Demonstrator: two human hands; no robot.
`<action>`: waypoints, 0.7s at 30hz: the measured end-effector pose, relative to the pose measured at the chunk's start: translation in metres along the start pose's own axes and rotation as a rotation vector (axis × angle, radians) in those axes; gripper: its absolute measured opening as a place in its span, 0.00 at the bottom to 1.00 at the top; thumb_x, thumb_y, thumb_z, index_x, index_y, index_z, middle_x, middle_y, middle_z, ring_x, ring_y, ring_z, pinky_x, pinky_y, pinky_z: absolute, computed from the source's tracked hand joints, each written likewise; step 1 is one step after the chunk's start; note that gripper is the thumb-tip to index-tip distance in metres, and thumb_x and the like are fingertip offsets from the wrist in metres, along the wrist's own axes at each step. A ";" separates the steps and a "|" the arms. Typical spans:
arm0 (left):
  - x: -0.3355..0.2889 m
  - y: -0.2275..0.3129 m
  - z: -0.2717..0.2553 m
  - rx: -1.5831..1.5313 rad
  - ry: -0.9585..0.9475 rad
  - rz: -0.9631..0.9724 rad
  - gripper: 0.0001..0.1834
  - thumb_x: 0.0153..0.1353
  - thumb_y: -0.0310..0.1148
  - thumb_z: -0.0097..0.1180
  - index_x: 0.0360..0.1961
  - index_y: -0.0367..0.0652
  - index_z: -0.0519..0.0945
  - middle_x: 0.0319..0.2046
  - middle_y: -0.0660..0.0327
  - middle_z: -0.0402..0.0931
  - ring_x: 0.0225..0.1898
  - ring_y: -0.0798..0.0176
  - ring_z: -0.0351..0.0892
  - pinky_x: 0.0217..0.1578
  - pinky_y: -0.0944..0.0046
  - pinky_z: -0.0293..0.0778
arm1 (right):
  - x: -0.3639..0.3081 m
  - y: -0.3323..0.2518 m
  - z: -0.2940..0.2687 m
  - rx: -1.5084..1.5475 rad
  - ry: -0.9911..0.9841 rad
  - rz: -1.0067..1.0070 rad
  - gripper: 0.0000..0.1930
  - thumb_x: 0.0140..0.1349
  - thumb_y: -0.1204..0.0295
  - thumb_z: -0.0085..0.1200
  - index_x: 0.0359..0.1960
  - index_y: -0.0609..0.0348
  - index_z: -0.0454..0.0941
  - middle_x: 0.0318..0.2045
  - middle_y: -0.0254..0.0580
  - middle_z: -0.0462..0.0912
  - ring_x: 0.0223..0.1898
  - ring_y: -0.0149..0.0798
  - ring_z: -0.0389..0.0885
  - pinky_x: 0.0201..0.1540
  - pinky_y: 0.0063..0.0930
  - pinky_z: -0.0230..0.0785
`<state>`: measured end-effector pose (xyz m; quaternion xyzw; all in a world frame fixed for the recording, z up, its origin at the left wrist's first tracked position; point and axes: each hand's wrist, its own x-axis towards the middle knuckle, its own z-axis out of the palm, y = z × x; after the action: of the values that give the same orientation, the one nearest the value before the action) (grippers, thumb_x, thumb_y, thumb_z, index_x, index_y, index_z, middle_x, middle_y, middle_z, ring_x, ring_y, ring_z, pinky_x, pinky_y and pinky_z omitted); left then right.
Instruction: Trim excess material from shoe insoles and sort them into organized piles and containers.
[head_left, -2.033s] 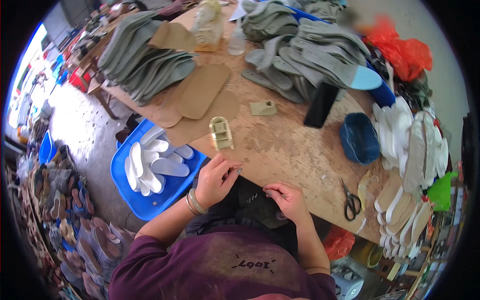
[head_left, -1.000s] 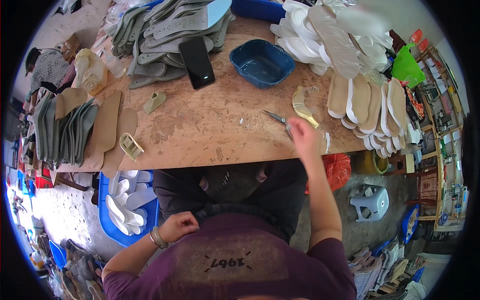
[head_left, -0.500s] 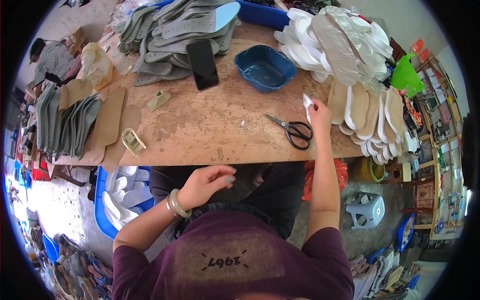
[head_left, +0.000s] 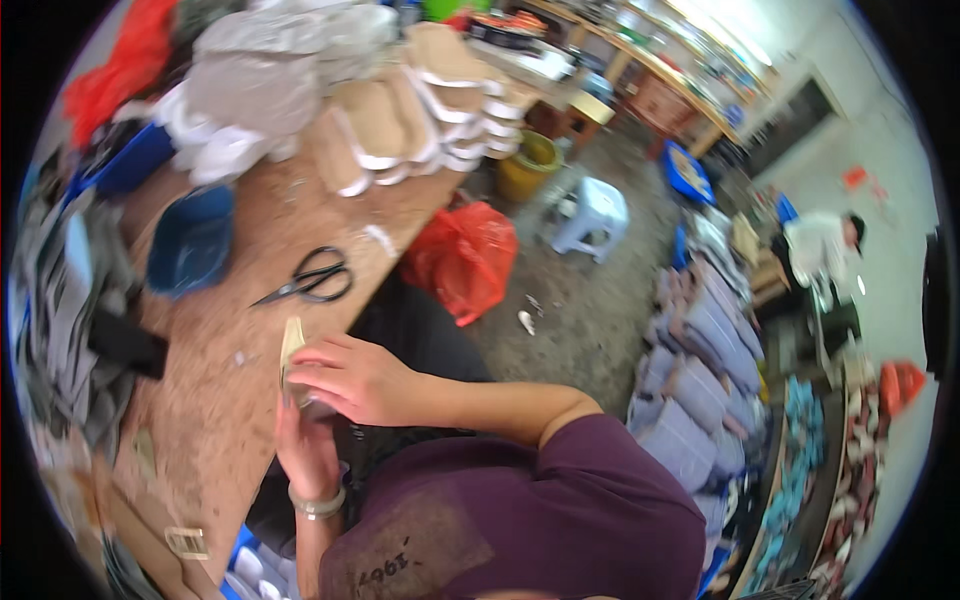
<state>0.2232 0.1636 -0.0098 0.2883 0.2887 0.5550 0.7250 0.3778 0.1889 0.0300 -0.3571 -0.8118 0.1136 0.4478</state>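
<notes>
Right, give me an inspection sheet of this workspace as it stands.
Surface: wooden table, worn, with small scraps.
Job's things: thin tan insole piece held upright at the table edge.
Clutter: scissors, blue basin, dark phone, stacked tan and white insoles, grey soles.
Grippers: right hand and left hand both on the piece.
Cables: nothing seen.
Surroundings: red bag, plastic stool, another person across the floor.
</notes>
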 end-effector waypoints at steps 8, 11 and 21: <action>-0.015 -0.023 -0.018 -0.089 -0.053 -0.167 0.21 0.67 0.36 0.41 0.56 0.34 0.66 0.49 0.58 0.71 0.50 0.66 0.72 0.49 0.64 0.68 | -0.026 0.000 0.003 0.000 -0.015 0.018 0.13 0.45 0.72 0.60 0.34 0.58 0.77 0.35 0.39 0.73 0.38 0.42 0.72 0.41 0.32 0.67; -0.020 -0.025 -0.018 -0.165 -0.092 -0.219 0.18 0.68 0.40 0.41 0.54 0.43 0.70 0.47 0.65 0.74 0.47 0.67 0.73 0.45 0.64 0.69 | -0.026 -0.006 0.003 0.007 0.016 -0.006 0.09 0.45 0.73 0.58 0.30 0.58 0.77 0.32 0.37 0.74 0.36 0.41 0.72 0.39 0.31 0.67; -0.019 -0.034 0.009 -0.272 -0.072 -0.250 0.15 0.69 0.42 0.36 0.45 0.47 0.73 0.37 0.67 0.75 0.31 0.70 0.74 0.29 0.68 0.70 | -0.034 0.000 -0.002 -0.114 0.126 -0.113 0.03 0.44 0.72 0.52 0.22 0.55 0.74 0.28 0.34 0.74 0.33 0.39 0.73 0.33 0.28 0.68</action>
<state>0.2477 0.1369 -0.0267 0.1691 0.2184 0.4839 0.8304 0.3912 0.1657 0.0098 -0.3418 -0.8062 0.0193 0.4826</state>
